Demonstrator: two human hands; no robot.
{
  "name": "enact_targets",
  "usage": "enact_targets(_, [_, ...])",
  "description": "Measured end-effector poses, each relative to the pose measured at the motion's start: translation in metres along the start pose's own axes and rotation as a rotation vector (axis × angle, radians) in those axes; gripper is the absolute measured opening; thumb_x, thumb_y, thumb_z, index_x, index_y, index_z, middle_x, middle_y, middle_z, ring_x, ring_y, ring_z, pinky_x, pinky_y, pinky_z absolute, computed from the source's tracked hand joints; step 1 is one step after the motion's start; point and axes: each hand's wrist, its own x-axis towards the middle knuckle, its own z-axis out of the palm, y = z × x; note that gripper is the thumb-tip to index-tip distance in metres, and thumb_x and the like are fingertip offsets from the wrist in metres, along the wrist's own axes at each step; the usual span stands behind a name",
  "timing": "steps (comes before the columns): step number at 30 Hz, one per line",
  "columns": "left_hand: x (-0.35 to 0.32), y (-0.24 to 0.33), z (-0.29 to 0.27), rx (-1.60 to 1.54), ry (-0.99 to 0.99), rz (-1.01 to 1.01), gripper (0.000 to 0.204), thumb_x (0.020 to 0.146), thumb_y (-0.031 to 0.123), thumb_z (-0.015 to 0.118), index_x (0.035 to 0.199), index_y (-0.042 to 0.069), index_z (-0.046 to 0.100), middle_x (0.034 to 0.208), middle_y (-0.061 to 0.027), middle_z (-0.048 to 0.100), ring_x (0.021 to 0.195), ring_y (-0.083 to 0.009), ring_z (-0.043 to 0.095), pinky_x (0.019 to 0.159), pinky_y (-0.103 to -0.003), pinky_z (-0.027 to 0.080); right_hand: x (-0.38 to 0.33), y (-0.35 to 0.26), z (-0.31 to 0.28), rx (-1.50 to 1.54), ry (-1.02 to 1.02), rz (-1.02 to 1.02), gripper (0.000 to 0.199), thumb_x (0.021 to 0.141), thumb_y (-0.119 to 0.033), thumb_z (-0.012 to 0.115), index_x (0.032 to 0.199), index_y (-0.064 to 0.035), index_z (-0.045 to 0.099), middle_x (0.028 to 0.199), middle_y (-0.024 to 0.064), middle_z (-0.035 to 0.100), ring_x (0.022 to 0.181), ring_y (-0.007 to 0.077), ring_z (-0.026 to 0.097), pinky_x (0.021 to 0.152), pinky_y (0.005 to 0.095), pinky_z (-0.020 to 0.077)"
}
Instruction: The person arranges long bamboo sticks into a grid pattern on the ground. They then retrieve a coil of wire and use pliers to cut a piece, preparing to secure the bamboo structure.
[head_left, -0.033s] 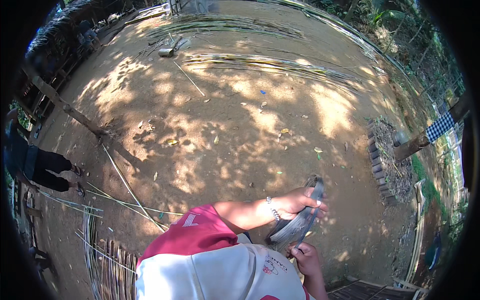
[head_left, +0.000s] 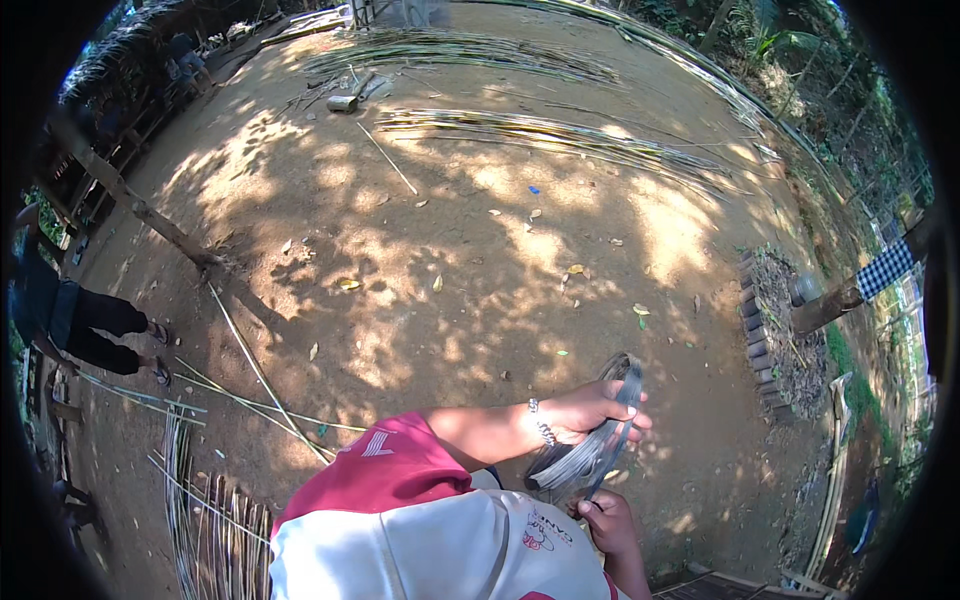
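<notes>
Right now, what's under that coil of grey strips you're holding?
Under the coil of grey strips lies bare dirt ground in dappled shade. The left hand grips its top, the right hand holds its lower end. The ground directly beneath is hidden by the coil and hands.

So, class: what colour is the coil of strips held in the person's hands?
Grey, with a dull silvery sheen: the coil of strips shows best in the head view, gripped by the left hand.
</notes>
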Motion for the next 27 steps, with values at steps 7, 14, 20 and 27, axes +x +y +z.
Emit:
enact_targets(7, [-0.036, 0.062, -0.031, 0.121, 0.163, 0.332, 0.050, 0.097, 0.006, 0.054, 0.142, 0.005, 0.032, 0.108, -0.0145, 0.066, 0.091, -0.0214, 0.069, 0.075, -0.032, 0.056, 0.115, 0.001, -0.015, 0.366, -0.053, 0.046, 0.021, 0.091, -0.014, 0.063, 0.099, 0.0058, 0.066, 0.088, 0.0137, 0.069, 0.078, 0.0237, 0.068, 0.075, 0.0364, 0.0548])
enact_targets(14, [-0.084, 0.033, 0.009, 0.120, 0.208, 0.633, 0.046, 0.094, 0.004, 0.056, 0.137, 0.005, 0.038, 0.106, -0.0149, 0.066, 0.086, -0.0208, 0.071, 0.072, -0.033, 0.059, 0.149, -0.006, -0.012, 0.340, -0.118, 0.056, 0.016, 0.083, 0.008, 0.062, 0.096, 0.0002, 0.057, 0.081, 0.0083, 0.062, 0.068, 0.0169, 0.063, 0.061, 0.0289, 0.0527])
enact_targets(20, [-0.140, -0.060, 0.019, 0.098, 0.380, 0.838, 0.050, 0.096, 0.016, 0.060, 0.139, 0.004, 0.038, 0.109, -0.0126, 0.064, 0.092, -0.0178, 0.068, 0.075, -0.032, 0.058, 0.100, -0.006, -0.016, 0.055, 0.052, -0.045, 0.025, 0.087, 0.004, 0.063, 0.109, 0.0020, 0.054, 0.088, 0.0070, 0.062, 0.072, 0.0141, 0.061, 0.064, 0.0249, 0.0511])
enact_targets(27, [-0.210, -0.166, 0.054, -0.203, 0.740, 1.030, 0.044, 0.099, 0.010, 0.053, 0.140, 0.006, 0.038, 0.117, -0.0151, 0.059, 0.097, -0.0219, 0.065, 0.081, -0.036, 0.057, 0.083, 0.156, -0.133, -0.635, -0.165, -0.030, 0.035, 0.085, -0.004, 0.069, 0.118, 0.0050, 0.061, 0.101, 0.0129, 0.069, 0.085, 0.0185, 0.067, 0.078, 0.0306, 0.0533])
